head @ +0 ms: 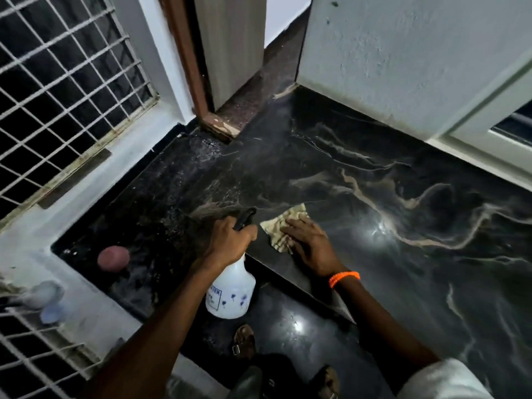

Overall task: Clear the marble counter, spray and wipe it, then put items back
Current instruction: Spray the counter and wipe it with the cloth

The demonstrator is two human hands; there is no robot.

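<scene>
The black marble counter [359,156] with pale veins fills the middle and right of the head view. My left hand [230,240] grips the black trigger head of a white spray bottle [230,292], held at the counter's front edge and pointed left. A fan of spray mist hangs in front of the nozzle, and fine droplets lie on the counter's left part. My right hand [309,243], with an orange band at the wrist, presses flat on a beige checked cloth [283,226] lying on the marble just right of the bottle.
A reddish round object [113,258] sits on the counter's near-left corner. A grilled window [63,90] stands at left, a brown door frame [190,61] at the back, a white wall [403,59] at right. Pale blurred containers [46,298] rest on the left ledge. Sandalled feet show below.
</scene>
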